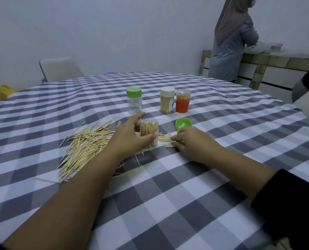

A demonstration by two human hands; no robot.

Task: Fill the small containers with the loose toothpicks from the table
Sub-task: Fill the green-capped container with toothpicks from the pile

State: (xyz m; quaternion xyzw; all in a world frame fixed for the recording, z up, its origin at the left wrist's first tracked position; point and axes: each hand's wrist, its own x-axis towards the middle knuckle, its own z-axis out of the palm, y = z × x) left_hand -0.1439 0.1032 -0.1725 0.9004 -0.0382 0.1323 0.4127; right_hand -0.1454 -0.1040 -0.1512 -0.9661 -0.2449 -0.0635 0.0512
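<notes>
Your left hand (130,136) curls around the open clear container (148,133), thumb on its near side and fingers behind, holding it upright on the checked tablecloth (186,186); it is already packed with toothpicks. Your right hand (195,141) rests just right of it, its fingertips pinching a small bundle of toothpicks (165,138) lying flat on the cloth. The big loose pile (83,147) is spread to the left of your left wrist, with a few strays under and near your forearm. A green lid (183,124) lies upturned just beyond your right hand. Farther back stand three more containers: a green-capped, nearly empty one (134,100) on the left, a white-capped full one (167,100) and an orange one (183,101) touching it at right.
</notes>
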